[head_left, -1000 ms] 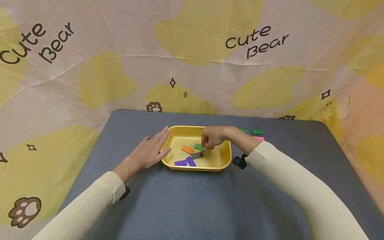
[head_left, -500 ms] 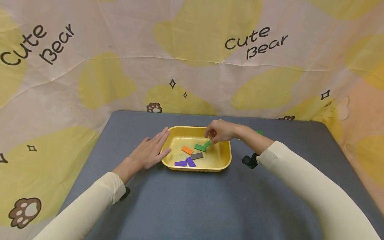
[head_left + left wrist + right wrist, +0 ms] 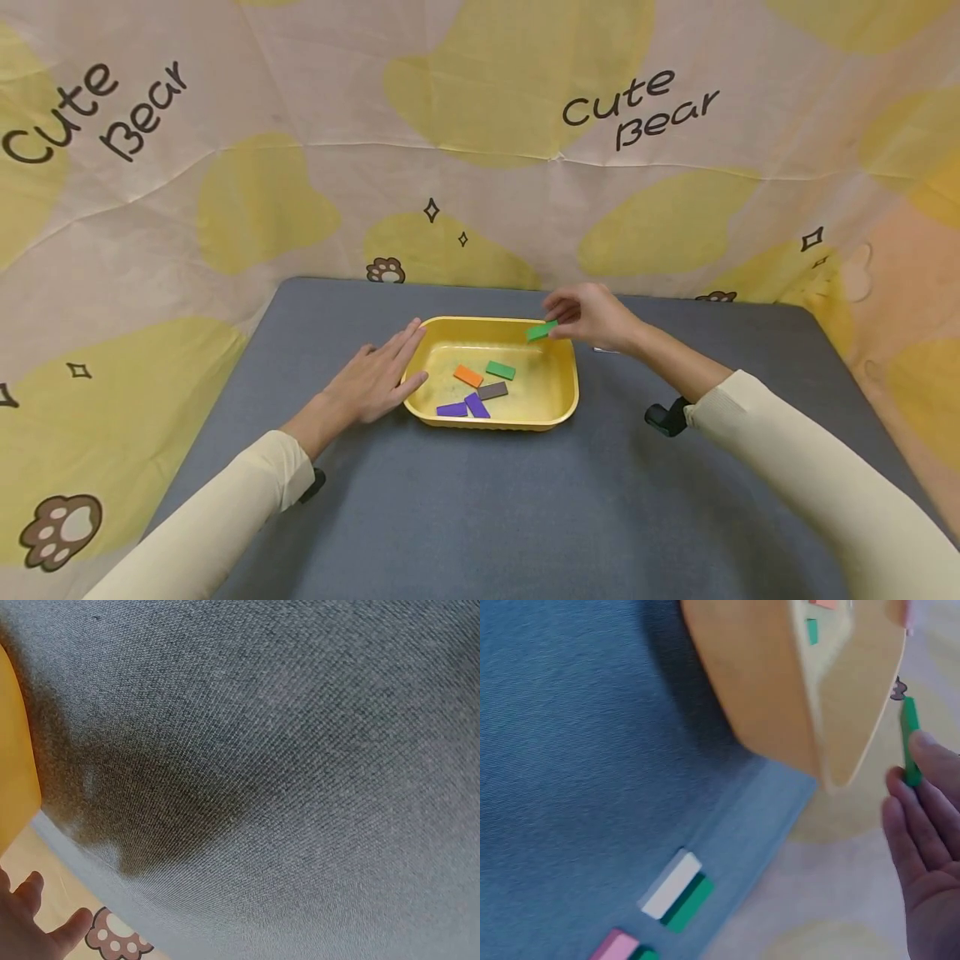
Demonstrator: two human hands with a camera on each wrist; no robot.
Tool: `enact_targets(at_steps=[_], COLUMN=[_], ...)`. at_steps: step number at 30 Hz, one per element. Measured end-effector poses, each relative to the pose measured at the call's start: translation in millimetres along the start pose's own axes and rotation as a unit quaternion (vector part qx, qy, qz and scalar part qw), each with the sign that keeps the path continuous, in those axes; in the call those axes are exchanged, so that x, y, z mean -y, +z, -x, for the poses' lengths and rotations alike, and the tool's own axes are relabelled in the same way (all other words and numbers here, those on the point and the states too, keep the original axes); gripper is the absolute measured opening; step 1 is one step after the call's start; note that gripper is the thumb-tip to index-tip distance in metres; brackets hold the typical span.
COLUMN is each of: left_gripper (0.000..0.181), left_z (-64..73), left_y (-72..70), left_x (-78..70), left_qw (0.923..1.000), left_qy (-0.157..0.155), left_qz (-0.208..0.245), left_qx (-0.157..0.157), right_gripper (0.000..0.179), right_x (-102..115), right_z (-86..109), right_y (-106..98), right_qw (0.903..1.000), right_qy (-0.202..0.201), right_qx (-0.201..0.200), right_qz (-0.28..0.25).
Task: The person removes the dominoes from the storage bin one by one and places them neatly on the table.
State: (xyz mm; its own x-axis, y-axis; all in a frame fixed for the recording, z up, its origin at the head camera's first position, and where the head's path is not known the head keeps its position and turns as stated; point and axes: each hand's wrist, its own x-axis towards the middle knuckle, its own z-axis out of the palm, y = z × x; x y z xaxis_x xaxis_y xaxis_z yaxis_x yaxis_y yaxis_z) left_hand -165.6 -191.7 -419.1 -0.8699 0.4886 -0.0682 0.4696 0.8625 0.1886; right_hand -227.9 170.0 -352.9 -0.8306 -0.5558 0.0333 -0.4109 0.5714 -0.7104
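Between thumb and fingers my right hand [image 3: 596, 317] pinches a green block [image 3: 542, 331], held over the far right rim of a yellow tray [image 3: 555, 392]. The right wrist view shows this green block [image 3: 910, 742] edge-on in the fingers. My left hand [image 3: 371, 379] rests at the tray's left side with its fingers straight, touching the rim. Inside the tray lie another green block [image 3: 500, 370], an orange block [image 3: 468, 376], a dark grey block [image 3: 492, 390] and two purple blocks [image 3: 476, 405].
Right of the tray, a white block [image 3: 671, 885] lies against a green one [image 3: 688, 904] on the blue-grey table [image 3: 480, 508]. A pink block [image 3: 615, 946] lies beside another green block, cut off by the frame. A printed cloth [image 3: 480, 192] hangs behind the table.
My right hand has lifted a green block off the tray's floor and carried it up and to the right, to the far rim. The left hand has stayed in place.
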Motion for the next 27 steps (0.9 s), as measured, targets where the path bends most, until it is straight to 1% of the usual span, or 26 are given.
enact_targets(at_steps=[3, 5, 9, 15, 21, 27], left_gripper=[0.076, 0.077, 0.077, 0.077, 0.078, 0.079], left_z=[0.0, -0.2, -0.4, -0.9, -2.5, -3.3], left_y=[0.3, 0.5, 0.7, 0.9, 0.9, 0.6], left_x=[0.1, 0.0, -0.2, -0.4, -0.1, -0.1], left_qw=[1.0, 1.0, 1.0, 1.0, 0.9999, 0.9999], left_qy=[-0.001, -0.002, -0.001, -0.003, -0.006, -0.006], left_qz=[0.0, 0.0, 0.0, 0.004, 0.01, 0.006], left_qx=[0.001, 0.002, 0.0, 0.004, 0.008, 0.012], right_gripper=[0.037, 0.038, 0.04, 0.039, 0.037, 0.036], right_x=[-6, -10, -22, -38, -57, -77], right_z=[8.0, 13.2, 21.9, 36.5, 48.2, 56.9], right_y=[-3, -5, -9, -11, -9, -1], right_qw=[0.9991, 0.9979, 0.9954, 0.9909, 0.9866, 0.9879], right_qy=[-0.005, -0.007, -0.008, -0.008, -0.008, 0.014], right_qx=[-0.043, -0.064, -0.096, -0.132, -0.154, -0.142], right_qz=[0.0, -0.002, -0.001, 0.028, 0.053, 0.062])
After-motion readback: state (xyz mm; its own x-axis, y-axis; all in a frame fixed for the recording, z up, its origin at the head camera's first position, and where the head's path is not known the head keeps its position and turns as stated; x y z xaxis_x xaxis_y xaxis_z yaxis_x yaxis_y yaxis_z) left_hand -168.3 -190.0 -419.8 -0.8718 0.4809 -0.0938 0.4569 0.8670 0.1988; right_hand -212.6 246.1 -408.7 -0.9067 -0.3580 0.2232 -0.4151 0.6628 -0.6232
